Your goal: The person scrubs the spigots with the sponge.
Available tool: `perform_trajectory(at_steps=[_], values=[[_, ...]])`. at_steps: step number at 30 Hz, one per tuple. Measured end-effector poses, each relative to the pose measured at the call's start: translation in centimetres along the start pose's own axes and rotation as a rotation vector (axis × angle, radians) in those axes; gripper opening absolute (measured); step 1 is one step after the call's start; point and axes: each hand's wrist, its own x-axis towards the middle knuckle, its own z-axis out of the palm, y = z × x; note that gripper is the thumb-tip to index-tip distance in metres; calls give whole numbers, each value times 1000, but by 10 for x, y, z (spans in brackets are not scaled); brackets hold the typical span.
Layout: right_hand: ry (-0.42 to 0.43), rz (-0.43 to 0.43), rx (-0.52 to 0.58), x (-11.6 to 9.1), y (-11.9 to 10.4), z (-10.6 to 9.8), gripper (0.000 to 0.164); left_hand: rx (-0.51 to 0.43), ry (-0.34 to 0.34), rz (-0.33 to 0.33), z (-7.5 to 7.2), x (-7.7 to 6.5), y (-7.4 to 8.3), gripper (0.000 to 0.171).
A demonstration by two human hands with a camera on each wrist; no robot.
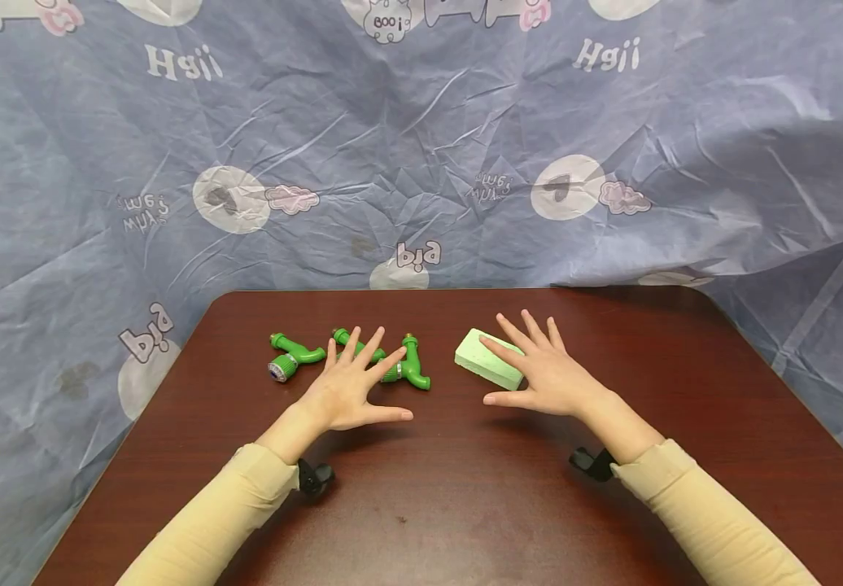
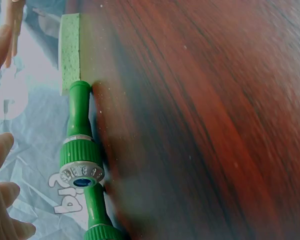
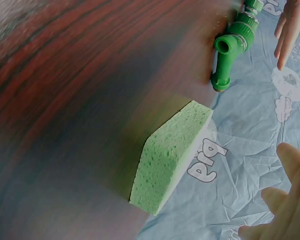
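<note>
Before blue cloth (image 1: 407, 138), green taps (image 1: 412, 366) are seen left of centre frame, a sponge (image 1: 482, 360) just right. Left hand (image 1: 344, 395) and right hand (image 1: 549, 376) are held spread, nothing gripped; for grasping, apparently unstarted, fingers must be curled.

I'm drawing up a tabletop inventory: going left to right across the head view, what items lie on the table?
Leftmost green tap → middle green tap, partly hidden by the left hand → rightmost green tap → pale green sponge, partly covered by the right hand.
</note>
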Motion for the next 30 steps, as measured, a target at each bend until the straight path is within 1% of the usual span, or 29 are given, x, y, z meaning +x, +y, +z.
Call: perform_trajectory(at_steps=[3, 7, 12, 17, 21, 24, 27, 30], values=[[3, 6, 20, 1, -1, 1, 88, -23, 5, -11, 2, 1, 0, 93], [31, 10, 63, 1, -3, 2, 88, -56, 21, -37, 4, 2, 0, 91], [63, 18, 121, 1, -6, 4, 89, -141, 72, -52, 6, 5, 1, 89], [72, 67, 201, 1, -6, 8, 89, -271, 140, -104, 9, 8, 2, 82], [77, 104, 258, 2, -6, 11, 86, -419, 198, -157, 11, 10, 5, 76], [94, 132, 307, 4, -6, 13, 83, -512, 234, -199, 13, 11, 6, 73], [117, 166, 356, 6, -6, 16, 82, -580, 269, -239, 17, 13, 7, 71], [145, 198, 397, 8, -5, 21, 81, -628, 316, -261, 23, 16, 7, 68]])
